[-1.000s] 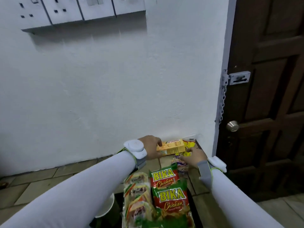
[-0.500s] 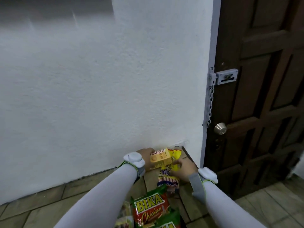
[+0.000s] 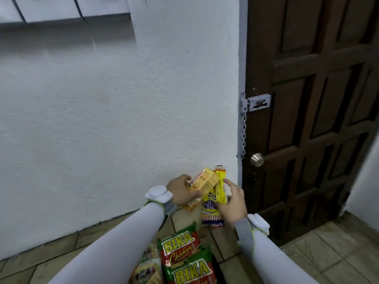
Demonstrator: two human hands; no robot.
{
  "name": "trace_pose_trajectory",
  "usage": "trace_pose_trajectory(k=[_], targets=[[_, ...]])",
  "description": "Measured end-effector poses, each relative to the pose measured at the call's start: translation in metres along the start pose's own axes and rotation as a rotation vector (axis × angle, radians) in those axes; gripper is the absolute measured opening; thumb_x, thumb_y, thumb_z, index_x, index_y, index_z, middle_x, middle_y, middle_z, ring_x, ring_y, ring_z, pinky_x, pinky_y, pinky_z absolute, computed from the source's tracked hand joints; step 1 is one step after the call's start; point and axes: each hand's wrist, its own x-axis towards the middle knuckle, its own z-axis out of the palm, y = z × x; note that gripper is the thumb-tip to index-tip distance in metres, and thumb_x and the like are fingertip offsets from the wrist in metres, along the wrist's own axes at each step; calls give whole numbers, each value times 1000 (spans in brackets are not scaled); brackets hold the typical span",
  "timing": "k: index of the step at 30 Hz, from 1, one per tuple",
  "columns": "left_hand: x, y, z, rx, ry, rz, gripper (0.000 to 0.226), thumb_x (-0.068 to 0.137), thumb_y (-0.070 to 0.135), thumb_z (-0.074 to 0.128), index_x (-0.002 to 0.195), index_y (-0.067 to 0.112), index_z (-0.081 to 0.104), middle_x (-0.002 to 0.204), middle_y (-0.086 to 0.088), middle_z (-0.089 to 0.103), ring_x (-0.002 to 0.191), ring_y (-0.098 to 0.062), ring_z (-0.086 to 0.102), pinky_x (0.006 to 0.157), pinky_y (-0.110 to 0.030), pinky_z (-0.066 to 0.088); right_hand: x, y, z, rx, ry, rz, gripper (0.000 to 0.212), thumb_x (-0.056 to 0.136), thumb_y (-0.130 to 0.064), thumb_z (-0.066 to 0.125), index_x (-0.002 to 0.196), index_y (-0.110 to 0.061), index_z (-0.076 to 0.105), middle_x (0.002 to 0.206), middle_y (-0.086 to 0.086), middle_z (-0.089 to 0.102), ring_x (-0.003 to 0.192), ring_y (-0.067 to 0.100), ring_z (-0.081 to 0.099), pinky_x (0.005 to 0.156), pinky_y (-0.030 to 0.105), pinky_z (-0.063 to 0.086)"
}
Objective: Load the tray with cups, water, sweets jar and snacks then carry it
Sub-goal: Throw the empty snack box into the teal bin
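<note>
My left hand (image 3: pixel 180 190) grips a yellow Seasons drink carton (image 3: pixel 203 182), tilted and lifted off the counter near the wall. My right hand (image 3: pixel 233 202) holds a yellow snack packet (image 3: pixel 215 199) that hangs down just right of the carton. Red and green Bika Chicken snack bags (image 3: pixel 184 257) lie at the bottom of the view, with more snack packets (image 3: pixel 148 269) to their left. The tray under them is mostly hidden. No cups, water or sweets jar are in sight.
A white wall (image 3: pixel 123 119) rises right behind the tiled counter (image 3: pixel 82 242). On the right is a dark wooden door (image 3: pixel 317 119) with a chain latch (image 3: pixel 256 102) and a round knob (image 3: pixel 256 159). Tiled floor (image 3: pixel 338 253) shows at the bottom right.
Both hands have lifted the carton and the yellow packet up from the counter by the wall. The camera has tilted, so the Bika bags sit lower in view.
</note>
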Motion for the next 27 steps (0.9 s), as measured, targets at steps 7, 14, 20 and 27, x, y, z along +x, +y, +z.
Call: trace_pose_trajectory(k=[7, 14, 20, 27], targets=[[-70, 97, 23, -145, -39, 215, 71, 71, 55, 71, 129, 17, 53, 120, -3, 63, 105, -20, 61, 86, -29, 47, -75, -13, -85, 245, 218, -12, 74, 75, 2, 69, 137, -18, 35, 122, 0, 51, 83, 0, 58, 65, 5, 50], [-149, 169, 92, -109, -275, 501, 62, 65, 56, 77, 113, 18, 64, 108, 0, 70, 99, -18, 66, 89, -36, 54, -207, 20, -170, 217, 516, 67, 72, 76, 1, 68, 137, -16, 34, 118, -1, 53, 78, -7, 55, 66, 5, 49], [-225, 217, 147, -11, -432, 661, 48, 69, 54, 75, 96, 15, 69, 98, 1, 70, 90, -16, 65, 73, -24, 50, -300, 48, -219, 203, 644, 180, 73, 77, 4, 65, 139, -18, 32, 119, -3, 50, 85, 1, 56, 82, 26, 53], [-326, 231, 234, 93, -647, 698, 51, 73, 51, 72, 104, 10, 69, 87, -3, 67, 56, -13, 53, 40, -20, 36, -402, 111, -242, 195, 763, 398, 76, 78, 6, 61, 140, -21, 27, 128, 7, 53, 90, 13, 61, 73, 32, 57]])
